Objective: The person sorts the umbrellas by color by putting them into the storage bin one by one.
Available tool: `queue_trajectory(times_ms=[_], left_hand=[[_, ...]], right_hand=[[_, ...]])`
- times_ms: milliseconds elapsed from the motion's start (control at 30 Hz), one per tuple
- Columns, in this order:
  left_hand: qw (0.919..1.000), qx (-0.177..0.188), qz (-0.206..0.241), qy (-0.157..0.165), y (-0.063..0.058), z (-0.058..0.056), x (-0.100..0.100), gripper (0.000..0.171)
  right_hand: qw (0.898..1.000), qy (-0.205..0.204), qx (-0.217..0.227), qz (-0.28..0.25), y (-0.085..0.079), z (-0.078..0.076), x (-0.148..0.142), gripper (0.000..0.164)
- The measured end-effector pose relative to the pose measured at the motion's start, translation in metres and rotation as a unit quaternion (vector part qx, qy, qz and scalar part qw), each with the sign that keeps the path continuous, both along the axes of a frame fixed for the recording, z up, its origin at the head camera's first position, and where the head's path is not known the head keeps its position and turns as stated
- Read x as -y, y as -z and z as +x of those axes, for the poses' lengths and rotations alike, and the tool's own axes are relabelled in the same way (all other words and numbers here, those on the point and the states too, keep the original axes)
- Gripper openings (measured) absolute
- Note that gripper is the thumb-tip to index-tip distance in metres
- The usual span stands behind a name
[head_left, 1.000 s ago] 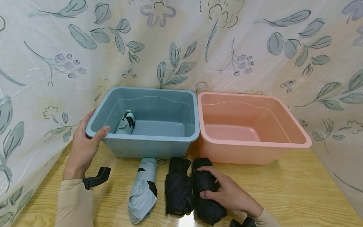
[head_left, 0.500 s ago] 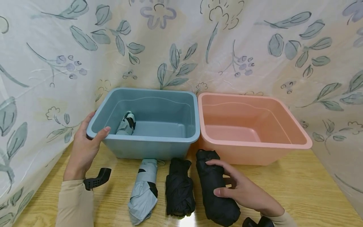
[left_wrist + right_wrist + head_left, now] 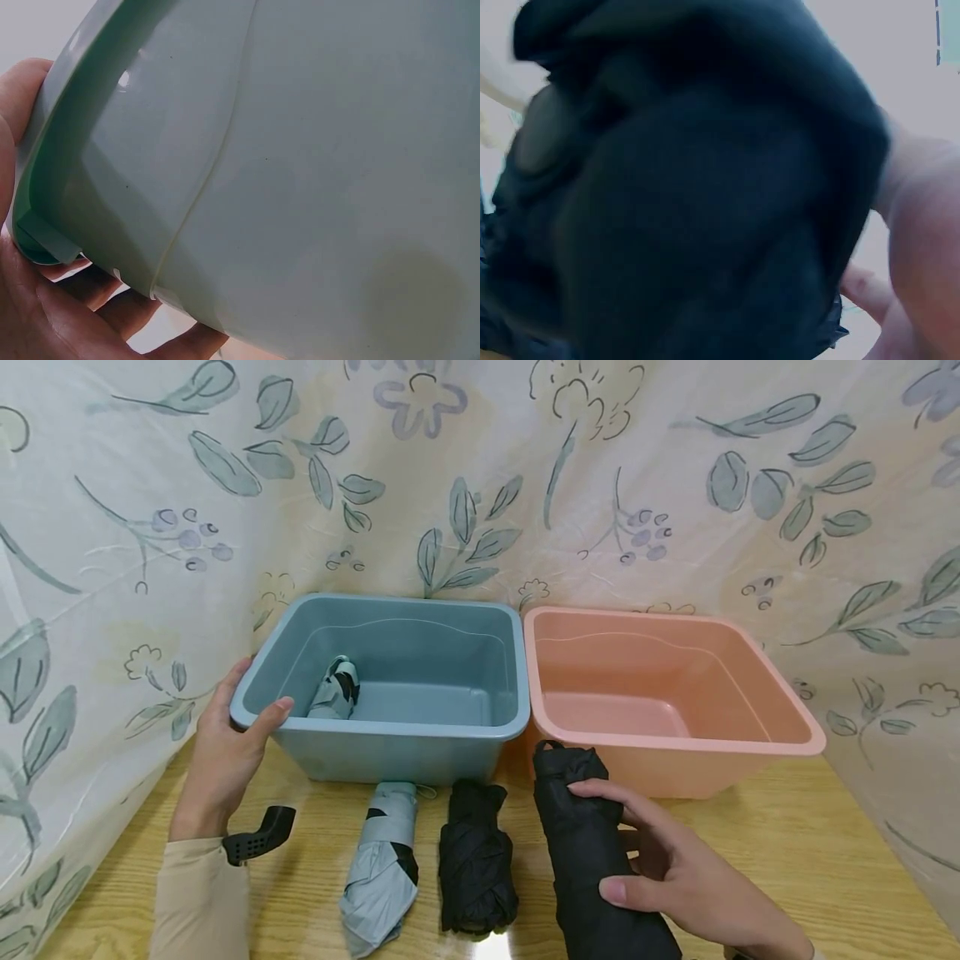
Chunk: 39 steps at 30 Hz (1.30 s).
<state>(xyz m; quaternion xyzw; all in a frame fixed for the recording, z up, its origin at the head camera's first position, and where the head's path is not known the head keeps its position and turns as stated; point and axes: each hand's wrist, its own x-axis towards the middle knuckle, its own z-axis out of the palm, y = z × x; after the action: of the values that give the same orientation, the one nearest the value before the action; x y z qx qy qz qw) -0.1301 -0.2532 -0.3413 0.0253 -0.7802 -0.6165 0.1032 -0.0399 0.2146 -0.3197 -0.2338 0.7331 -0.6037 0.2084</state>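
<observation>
My right hand (image 3: 675,868) grips a folded black umbrella (image 3: 585,843) by its side, thumb in front and fingers behind, just before the pink bin (image 3: 675,742). In the right wrist view the black umbrella (image 3: 705,195) fills most of the picture. My left hand (image 3: 225,752) holds the left front corner of the blue bin (image 3: 390,750), thumb over the rim; the left wrist view shows fingers (image 3: 120,307) beneath that rim. A folded light-blue umbrella (image 3: 333,692) lies inside the blue bin. Another black umbrella (image 3: 476,860) and a light-blue umbrella (image 3: 382,868) lie on the table.
Both bins stand side by side at the back of the wooden table (image 3: 810,877). Behind them and at the sides hangs a floral-patterned cloth (image 3: 480,468). A black wrist mount (image 3: 258,835) sits on my left wrist.
The right hand has moved right and lifted the gripped black umbrella away from beside the other black one, toward the camera. My left hand has stayed on the blue bin.
</observation>
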Motion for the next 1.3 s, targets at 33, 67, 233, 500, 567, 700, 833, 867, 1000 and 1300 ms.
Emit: queue_trajectory(times_ms=[33, 67, 233, 500, 567, 700, 833, 867, 1000, 1300], left_hand=[[1.0000, -0.001, 0.000, 0.001, 0.000, 0.000, 0.000, 0.081], [1.0000, -0.001, 0.001, 0.002, 0.000, 0.000, 0.000, 0.081], [1.0000, -0.002, 0.000, 0.005, 0.001, -0.001, 0.002, 0.081], [1.0000, -0.002, 0.004, 0.004, 0.001, -0.001, 0.003, 0.081], [1.0000, -0.002, 0.005, 0.004, 0.001, -0.001, 0.003, 0.081], [1.0000, -0.004, 0.005, 0.005, 0.001, -0.001, 0.003, 0.082], [0.9999, -0.007, 0.006, 0.006, 0.001, 0.000, 0.002, 0.082], [0.9999, -0.007, 0.007, 0.007, 0.001, 0.000, 0.002, 0.082], [0.9999, -0.004, 0.009, 0.006, 0.002, -0.001, 0.002, 0.083], [0.9999, -0.005, 0.012, 0.006, -0.001, 0.000, 0.001, 0.083]], right_hand=[[1.000, 0.001, -0.015, -0.005, -0.003, -0.001, -0.001, 0.069], [0.999, 0.001, -0.030, -0.011, -0.006, -0.002, -0.002, 0.070], [0.997, 0.013, -0.077, -0.008, -0.030, -0.015, -0.005, 0.072], [0.996, 0.058, -0.071, 0.024, -0.073, -0.056, -0.012, 0.066], [0.995, 0.062, -0.074, 0.035, -0.082, -0.070, -0.014, 0.064], [0.992, 0.082, -0.078, 0.060, -0.097, -0.098, -0.016, 0.060], [0.988, 0.108, -0.062, 0.088, -0.102, -0.128, -0.015, 0.057], [0.988, 0.111, -0.055, 0.097, -0.101, -0.136, -0.014, 0.056], [0.986, 0.108, -0.037, 0.125, -0.092, -0.166, -0.013, 0.056], [0.983, 0.075, 0.002, 0.168, -0.067, -0.203, -0.004, 0.061]])
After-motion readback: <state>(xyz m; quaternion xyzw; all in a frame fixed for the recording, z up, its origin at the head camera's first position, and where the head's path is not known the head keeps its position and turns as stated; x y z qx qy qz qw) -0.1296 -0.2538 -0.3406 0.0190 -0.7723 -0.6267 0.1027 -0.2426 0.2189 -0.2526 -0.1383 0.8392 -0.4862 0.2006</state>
